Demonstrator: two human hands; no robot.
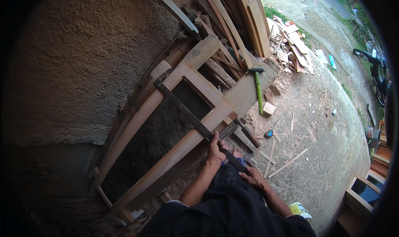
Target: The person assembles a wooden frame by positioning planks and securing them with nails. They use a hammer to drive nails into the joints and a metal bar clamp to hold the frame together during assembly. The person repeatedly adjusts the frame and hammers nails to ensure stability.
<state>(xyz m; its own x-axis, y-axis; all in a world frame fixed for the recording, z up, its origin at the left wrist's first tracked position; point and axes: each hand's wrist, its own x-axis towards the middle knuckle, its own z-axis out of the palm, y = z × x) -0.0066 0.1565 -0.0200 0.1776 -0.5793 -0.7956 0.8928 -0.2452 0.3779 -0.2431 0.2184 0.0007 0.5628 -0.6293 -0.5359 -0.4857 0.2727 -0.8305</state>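
A long dark metal bar clamp (185,111) lies across a wooden frame (154,173), which has a dark opening and a smaller one at its far end. One clamp jaw meets the frame's far left side. At the near side is another jaw with a wooden handle (250,136). My left hand (215,152) is closed round the bar beside the frame's right rail, thumb on top. Farther along the bar, close to my body, my right hand (252,178) grips its end; some of its fingers are hidden.
A green-handled hammer (258,91) rests on a thick board (245,96) supporting the frame's far end. Wood offcuts (293,45) are piled beyond. A blue tape measure (269,133) and wood strips (287,163) lie on the ground. A rough wall (79,62) stands left.
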